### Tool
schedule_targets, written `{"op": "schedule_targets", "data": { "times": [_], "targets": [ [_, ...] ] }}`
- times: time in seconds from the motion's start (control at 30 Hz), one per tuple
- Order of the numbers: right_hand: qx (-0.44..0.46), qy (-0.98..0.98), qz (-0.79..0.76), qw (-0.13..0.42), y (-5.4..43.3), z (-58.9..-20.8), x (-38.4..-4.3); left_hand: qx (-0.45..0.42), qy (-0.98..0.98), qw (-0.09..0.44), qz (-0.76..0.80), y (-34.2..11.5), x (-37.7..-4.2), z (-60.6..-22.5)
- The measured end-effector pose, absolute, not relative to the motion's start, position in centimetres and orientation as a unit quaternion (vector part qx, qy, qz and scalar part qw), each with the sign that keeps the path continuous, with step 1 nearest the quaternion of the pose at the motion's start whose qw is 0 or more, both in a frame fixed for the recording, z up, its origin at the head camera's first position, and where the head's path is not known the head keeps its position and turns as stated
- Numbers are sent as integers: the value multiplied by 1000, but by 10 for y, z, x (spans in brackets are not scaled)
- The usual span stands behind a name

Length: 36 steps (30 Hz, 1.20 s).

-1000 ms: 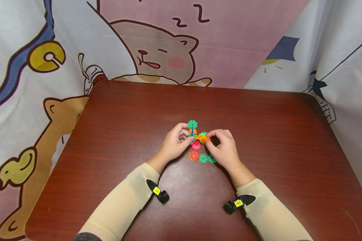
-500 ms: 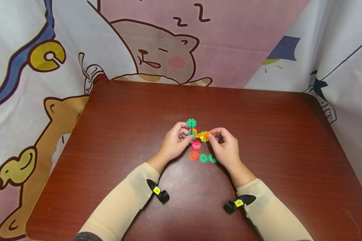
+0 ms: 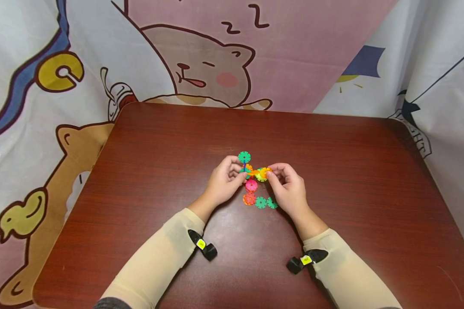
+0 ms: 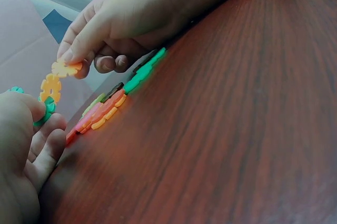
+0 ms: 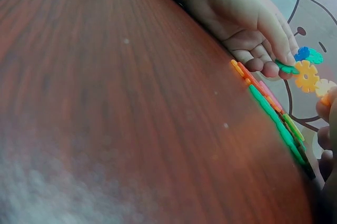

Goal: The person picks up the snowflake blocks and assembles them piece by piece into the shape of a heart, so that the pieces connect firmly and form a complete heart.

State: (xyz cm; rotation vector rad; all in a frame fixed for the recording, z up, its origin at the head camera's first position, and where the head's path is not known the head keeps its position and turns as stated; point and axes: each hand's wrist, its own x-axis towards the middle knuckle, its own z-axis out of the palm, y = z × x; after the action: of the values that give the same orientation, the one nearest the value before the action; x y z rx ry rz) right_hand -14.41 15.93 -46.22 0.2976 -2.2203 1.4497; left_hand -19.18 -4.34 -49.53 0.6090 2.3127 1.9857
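Observation:
Between the two hands runs a short chain of notched plastic snowflake discs, held above the table. My left hand (image 3: 222,182) pinches a green disc (image 4: 50,109) between thumb and fingertips. Beyond it a blue disc (image 5: 301,54) stands edge-on, joined to another green disc (image 3: 244,157) at the chain's far end. On the other side an orange disc (image 5: 306,76) is slotted to the pinched green one. A second orange disc (image 4: 66,69) follows it, its outer edge pinched by the thumb and index finger of my right hand (image 3: 290,191).
Under the hands, more joined discs lie flat on the brown table (image 3: 178,141): a pink disc (image 3: 251,185), an orange-red disc (image 3: 249,198), a green disc (image 3: 261,202) and a yellow-green disc (image 4: 93,104). A cartoon-printed curtain (image 3: 294,51) hangs behind the table.
The held chain has shifted slightly up and left in the head view. My right fingers have moved a little up and right, showing more of the outer orange disc.

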Motion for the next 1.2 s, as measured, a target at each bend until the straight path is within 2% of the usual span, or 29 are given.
{"op": "schedule_targets", "data": {
  "times": [0.23,0.5,1.2],
  "targets": [
    [116,-813,521,231,159,-465,-145,204,745,14,634,-44,-192,-497],
    [108,-821,514,223,174,-499,-158,211,753,9,624,-44,-193,-497],
    [110,-808,540,209,176,-497,-158,239,772,4,589,-48,-194,-498]
  ]
}}
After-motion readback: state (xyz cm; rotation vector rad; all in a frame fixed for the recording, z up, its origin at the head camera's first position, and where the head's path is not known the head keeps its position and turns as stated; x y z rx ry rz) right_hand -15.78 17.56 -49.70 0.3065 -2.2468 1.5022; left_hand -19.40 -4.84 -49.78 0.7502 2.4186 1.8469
